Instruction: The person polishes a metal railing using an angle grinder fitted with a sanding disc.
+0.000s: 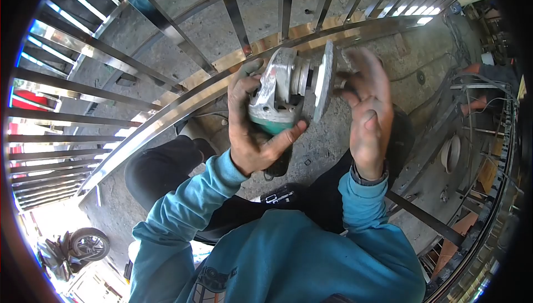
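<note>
My left hand (pixel 248 136) is wrapped around an angle grinder (pixel 276 95) with a bare metal gear head and a green body. Its disc (pixel 325 81), pale and seen nearly edge-on, faces right. Close beside the disc's outer face is my right hand (pixel 369 103), fingers curved toward it and thumb held apart. A gap shows between the right palm and the disc, while some fingertips pass behind its edge. The grinder's lower end is partly hidden by my left hand.
A curved metal railing with upright bars (pixel 230 11) arcs in front of me. Behind it lies concrete floor (pixel 194 36). At the right, a person's arm (pixel 474 103) reaches in near a metal frame (pixel 488 86). A motorbike wheel (pixel 90 245) shows at lower left.
</note>
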Motion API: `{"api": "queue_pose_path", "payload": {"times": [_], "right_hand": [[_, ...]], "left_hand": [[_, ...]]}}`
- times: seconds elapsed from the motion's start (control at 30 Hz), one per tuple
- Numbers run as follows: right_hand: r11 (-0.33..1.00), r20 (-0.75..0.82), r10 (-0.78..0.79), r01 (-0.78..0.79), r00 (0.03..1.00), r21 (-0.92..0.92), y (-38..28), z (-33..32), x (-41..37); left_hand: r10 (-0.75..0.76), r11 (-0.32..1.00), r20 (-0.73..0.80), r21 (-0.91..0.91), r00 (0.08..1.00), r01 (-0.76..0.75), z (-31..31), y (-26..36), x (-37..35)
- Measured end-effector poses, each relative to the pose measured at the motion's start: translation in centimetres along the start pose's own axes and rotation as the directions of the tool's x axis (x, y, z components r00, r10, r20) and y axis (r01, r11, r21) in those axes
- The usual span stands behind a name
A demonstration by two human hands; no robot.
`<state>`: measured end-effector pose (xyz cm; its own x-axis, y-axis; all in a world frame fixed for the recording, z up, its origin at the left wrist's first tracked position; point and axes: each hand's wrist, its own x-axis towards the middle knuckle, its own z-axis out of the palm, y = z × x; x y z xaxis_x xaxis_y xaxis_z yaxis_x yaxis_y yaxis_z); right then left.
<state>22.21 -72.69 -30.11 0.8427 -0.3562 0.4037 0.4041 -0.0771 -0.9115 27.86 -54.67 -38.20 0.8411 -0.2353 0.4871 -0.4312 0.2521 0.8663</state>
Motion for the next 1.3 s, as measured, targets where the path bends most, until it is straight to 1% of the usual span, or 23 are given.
{"api": "queue_pose_path", "payload": {"times": [0.07,0.1,0.13,0.17,0.2,0.27,0.33,0.37,0.47,0.53,0.6,0.67,0.73,0.8,0.83,0.87,0.9,0.97,1.0,1.03,1.13,1.17,1.3], "right_hand": [[0.981,0.156,0.19,-0.195,0.969,0.02,-0.5,0.5,-0.4],[0.938,0.11,0.34,-0.328,0.934,-0.11,-1.1,1.1,-0.7],[0.938,0.109,0.341,-0.33,0.934,-0.109,-0.8,0.8,-0.4],[0.977,0.215,0.103,-0.058,0.971,-0.203,-0.1,0.1,0.3],[0.938,0.34,-0.129,0.225,0.932,-0.262,0.5,-0.7,1.1],[0.941,0.396,-0.179,0.275,0.901,-0.199,0.2,-1.3,1.5],[0.994,0.142,0.107,-0.101,0.984,-0.047,-0.1,-0.7,1.0],[0.971,0.144,0.23,-0.218,0.962,-0.094,-0.5,0.0,1.0],[0.971,0.159,0.201,-0.175,0.967,-0.166,0.9,0.2,0.5],[0.968,0.004,0.142,-0.138,0.99,-0.21,1.1,1.7,-0.2],[0.968,-0.007,0.071,-0.071,0.997,-0.239,1.5,1.7,-0.7],[0.966,-0.006,0.064,-0.063,0.998,-0.251,1.6,1.6,-0.8],[0.963,-0.007,0.058,-0.057,0.998,-0.262,2.1,1.5,-0.6],[0.806,0.126,-0.329,0.348,0.936,-0.479,3.3,1.3,0.4],[0.773,0.164,-0.277,0.32,0.947,-0.548,2.9,1.5,0.4],[0.731,0.194,-0.219,0.293,0.956,-0.616,2.4,1.7,0.3],[0.694,0.231,-0.183,0.292,0.955,-0.658,2.0,1.6,0.3],[0.652,0.273,-0.143,0.299,0.951,-0.697,1.1,1.1,0.3],[0.726,0.34,-0.165,0.348,0.926,-0.594,0.4,0.8,0.0],[0.787,0.4,-0.199,0.389,0.894,-0.479,-0.2,0.4,-0.2],[0.878,0.259,-0.301,0.373,0.918,-0.301,-1.5,-1.1,-1.0],[0.845,0.153,-0.312,0.348,0.938,-0.407,-1.8,-1.0,-0.8],[0.802,0.121,-0.281,0.302,0.952,-0.516,0.8,-2.6,-0.2]], "left_hand": [[0.009,1.0,-0.014,0.007,1.0,-0.009,0.1,-0.1,0.3],[0.009,1.0,-0.015,0.007,1.0,-0.009,0.2,-0.1,0.2],[-0.023,1.0,-0.015,0.002,1.0,0.023,0.1,-0.2,0.1],[-0.054,0.999,-0.014,-0.002,0.998,0.054,0.1,-0.2,-0.1],[-0.082,0.997,-0.015,-0.006,0.997,0.082,0.1,-0.3,0.0],[-0.078,0.997,0.007,0.019,0.997,0.078,-0.4,-0.1,0.5],[-0.004,0.992,0.131,0.125,0.991,-0.012,-0.7,0.1,0.7],[-0.005,0.992,0.13,0.123,0.992,-0.011,-0.6,0.5,1.0],[0.09,0.948,0.194,0.283,0.977,-0.143,-0.1,1.3,1.2],[-0.009,0.989,0.127,0.15,0.992,-0.01,0.6,0.7,0.5],[-0.045,0.994,0.142,0.101,0.989,0.031,0.7,0.7,-0.1],[-0.204,0.978,0.15,-0.015,0.967,0.208,0.8,0.9,-0.4],[-0.199,0.979,0.183,0.003,0.963,0.202,0.4,0.7,-0.3],[-0.191,0.981,0.215,0.023,0.958,0.19,0.3,1.3,0.1],[-0.409,0.875,0.245,-0.167,0.879,0.454,0.4,2.3,0.7],[-0.588,0.664,0.32,-0.333,0.743,0.669,0.5,2.9,1.0],[-0.631,0.597,0.338,-0.365,0.699,0.715,0.6,2.8,0.8],[-0.677,0.512,0.365,-0.39,0.639,0.765,0.3,2.6,0.8],[-0.718,0.422,0.395,-0.409,0.574,0.809,0.2,2.5,0.7],[-0.69,0.5,0.39,-0.353,0.61,0.791,0.3,2.2,0.5],[-0.733,0.463,0.378,-0.332,0.565,0.822,0.3,1.6,0.1],[-0.733,0.468,0.376,-0.328,0.568,0.821,0.2,1.3,-0.2],[-0.766,0.414,0.34,-0.387,0.545,0.823,0.0,0.8,-0.6]]}}
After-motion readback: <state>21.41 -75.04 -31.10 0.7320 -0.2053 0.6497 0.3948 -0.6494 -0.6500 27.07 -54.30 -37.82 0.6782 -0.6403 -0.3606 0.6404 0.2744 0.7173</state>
